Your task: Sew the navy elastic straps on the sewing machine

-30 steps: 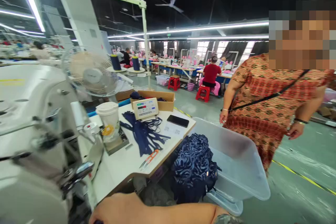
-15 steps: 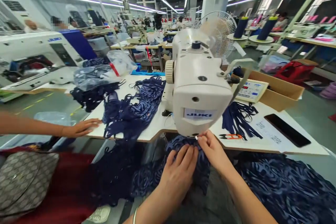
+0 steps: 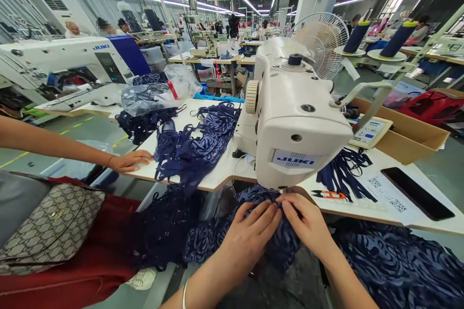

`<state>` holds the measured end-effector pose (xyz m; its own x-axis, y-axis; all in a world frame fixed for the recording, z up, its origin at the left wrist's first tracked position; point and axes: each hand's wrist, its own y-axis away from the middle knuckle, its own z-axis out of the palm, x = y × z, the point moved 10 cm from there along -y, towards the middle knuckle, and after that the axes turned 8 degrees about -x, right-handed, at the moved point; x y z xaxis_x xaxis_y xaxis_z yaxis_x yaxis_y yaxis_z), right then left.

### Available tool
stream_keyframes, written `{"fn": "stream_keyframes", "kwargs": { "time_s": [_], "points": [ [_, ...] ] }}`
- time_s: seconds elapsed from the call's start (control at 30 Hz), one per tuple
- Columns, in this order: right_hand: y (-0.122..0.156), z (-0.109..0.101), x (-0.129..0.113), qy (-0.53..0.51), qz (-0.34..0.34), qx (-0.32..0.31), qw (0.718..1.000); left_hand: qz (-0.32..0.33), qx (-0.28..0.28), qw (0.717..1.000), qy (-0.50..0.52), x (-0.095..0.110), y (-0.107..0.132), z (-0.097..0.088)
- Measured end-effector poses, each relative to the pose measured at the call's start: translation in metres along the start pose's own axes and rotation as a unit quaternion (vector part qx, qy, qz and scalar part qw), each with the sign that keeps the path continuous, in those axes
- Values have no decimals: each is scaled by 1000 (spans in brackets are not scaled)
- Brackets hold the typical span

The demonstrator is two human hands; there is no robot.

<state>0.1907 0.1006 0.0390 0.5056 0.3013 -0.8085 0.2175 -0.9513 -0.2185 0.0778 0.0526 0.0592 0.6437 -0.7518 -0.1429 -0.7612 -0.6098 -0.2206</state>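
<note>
A navy garment (image 3: 284, 246) with a wavy pattern hangs over the front edge of the table, its top under the head of a white JUKI sewing machine (image 3: 300, 120). My left hand (image 3: 250, 231) is closed over the cloth just in front of the needle area, fingers bent and pressed together. Close beside it, my right hand (image 3: 308, 222) pinches at the cloth's edge, thumb and forefinger near the left fingertips. The needle and whatever lies between the right fingertips are mostly hidden.
Navy garments with straps (image 3: 197, 149) are heaped left of the machine. Another person's hand (image 3: 132, 160) rests on the table's left edge. To the right lie orange-handled thread snips (image 3: 329, 194), navy strips (image 3: 346, 174) and a phone (image 3: 416, 193). More patterned cloth (image 3: 402, 260) hangs lower right.
My right hand has moved in toward my left fingertips; the small white piece seen at its fingertips before is no longer visible. The view has shifted slightly left.
</note>
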Motion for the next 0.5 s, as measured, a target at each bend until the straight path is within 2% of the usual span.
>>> {"fn": "stream_keyframes", "kwargs": {
  "time_s": [0.07,0.2,0.27,0.37,0.5],
  "points": [
    [9,1,-1,13,-16,19,1000,17,1,1000,9,-1,1,-3],
    [17,-1,25,-42,79,85,992,16,14,1000,23,0,-2,-6],
    [11,3,33,-86,112,75,987,-16,25,999,21,-3,-4,-6],
    [-3,6,35,-118,116,53,985,-71,43,997,1,-9,-4,-5],
    [-15,2,35,-63,118,51,990,-100,47,994,-26,-9,-4,-3]
  ]
}}
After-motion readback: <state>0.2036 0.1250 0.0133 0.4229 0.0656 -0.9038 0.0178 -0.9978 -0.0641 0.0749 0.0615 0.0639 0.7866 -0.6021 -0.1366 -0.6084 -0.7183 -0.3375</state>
